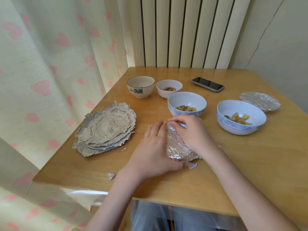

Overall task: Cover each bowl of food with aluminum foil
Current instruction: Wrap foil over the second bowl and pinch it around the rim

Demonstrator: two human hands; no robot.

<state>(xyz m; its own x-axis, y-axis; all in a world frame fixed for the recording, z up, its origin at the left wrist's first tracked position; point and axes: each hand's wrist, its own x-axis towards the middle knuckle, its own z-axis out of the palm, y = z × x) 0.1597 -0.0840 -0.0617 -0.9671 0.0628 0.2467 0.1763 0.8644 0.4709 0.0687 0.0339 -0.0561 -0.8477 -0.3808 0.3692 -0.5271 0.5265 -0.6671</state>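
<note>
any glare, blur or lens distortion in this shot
Head view: wide-angle bending curves the table edges and the radiator lines; daylight glows through the curtain, with soft sheen on the far tabletop; the foil-wrapped bowl glints; focus is mostly sharp.

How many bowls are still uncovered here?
4: a rimmed bowl far left, a small white bowl beside it, a blue bowl mid-table, another blue one at right. Two more carry foil.
</note>
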